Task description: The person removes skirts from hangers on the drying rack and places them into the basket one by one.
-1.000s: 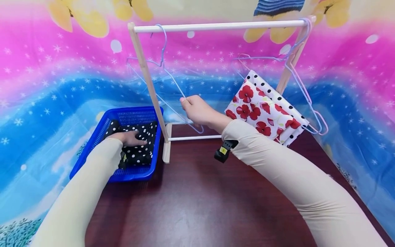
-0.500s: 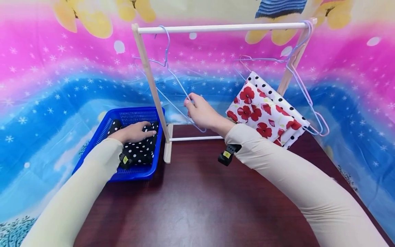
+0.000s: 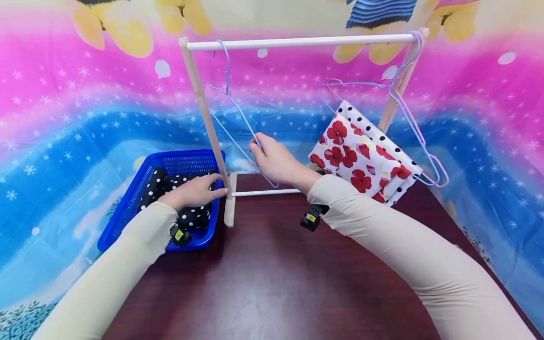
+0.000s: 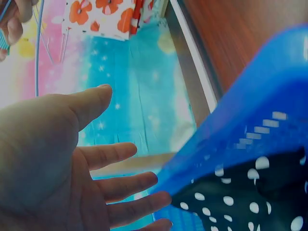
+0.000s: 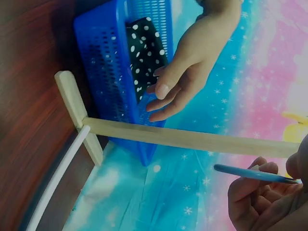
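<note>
My right hand (image 3: 278, 158) grips one side of a light blue clothes hanger (image 3: 241, 111), whose hook sits over the rack's top bar near its left end. In the right wrist view the fingers curl round the blue hanger wire (image 5: 250, 172). My left hand (image 3: 197, 190) hovers over the right side of a blue basket (image 3: 187, 159), fingers stretched toward the rack's left post (image 3: 205, 115). Its palm holds nothing in the left wrist view, where the fingers (image 4: 130, 185) are spread. Black cloth with white dots (image 3: 153, 189) lies in the basket below it.
The wooden rack's white top bar (image 3: 306, 42) spans the back. At its right end, blue and pink hangers (image 3: 414, 118) carry a red-flower cloth (image 3: 348, 151) and a white dotted cloth (image 3: 384, 141). A dark red tabletop (image 3: 272, 264) lies in front.
My left hand has risen from the dotted cloth and moved right toward the rack post. The right hand keeps its grip on the hanger, whose left end has swung slightly right.
</note>
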### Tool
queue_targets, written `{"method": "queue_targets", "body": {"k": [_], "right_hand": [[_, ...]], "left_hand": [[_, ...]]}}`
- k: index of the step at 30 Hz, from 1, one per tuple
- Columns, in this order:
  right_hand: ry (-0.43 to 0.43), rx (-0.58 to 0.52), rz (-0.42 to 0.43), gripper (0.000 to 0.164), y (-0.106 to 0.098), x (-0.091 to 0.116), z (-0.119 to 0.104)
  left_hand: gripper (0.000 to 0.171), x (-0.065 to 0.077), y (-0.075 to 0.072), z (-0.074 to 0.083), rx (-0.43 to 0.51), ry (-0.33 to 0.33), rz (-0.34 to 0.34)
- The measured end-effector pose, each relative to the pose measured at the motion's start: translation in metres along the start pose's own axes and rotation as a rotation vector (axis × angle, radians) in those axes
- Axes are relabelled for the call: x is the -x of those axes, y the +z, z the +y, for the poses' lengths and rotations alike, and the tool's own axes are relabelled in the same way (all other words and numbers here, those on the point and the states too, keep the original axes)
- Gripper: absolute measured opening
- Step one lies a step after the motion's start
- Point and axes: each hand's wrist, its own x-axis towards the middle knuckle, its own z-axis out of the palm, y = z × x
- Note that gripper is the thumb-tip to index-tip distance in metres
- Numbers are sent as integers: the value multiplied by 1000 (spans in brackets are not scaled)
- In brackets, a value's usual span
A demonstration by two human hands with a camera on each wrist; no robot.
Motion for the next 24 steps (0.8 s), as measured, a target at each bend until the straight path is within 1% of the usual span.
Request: {"method": "queue_targets", "body": {"k": [4, 7, 12, 19, 24], "right_hand": [[-8, 48, -8, 25, -2, 3, 1], [-11, 108, -6, 27, -4, 5, 1], [-16, 204, 19, 33, -8, 6, 1], [-12, 243, 62, 37, -18, 11, 5], [-9, 239, 90, 36, -28, 21, 10]], "left_hand": [[65, 0, 5, 9, -15, 31, 7], [64, 0, 7, 15, -14, 49, 6], [62, 2, 11, 23, -1, 77, 23], [58, 6, 15, 35, 10, 85, 50], [59, 9, 17, 43, 23, 89, 57]]}}
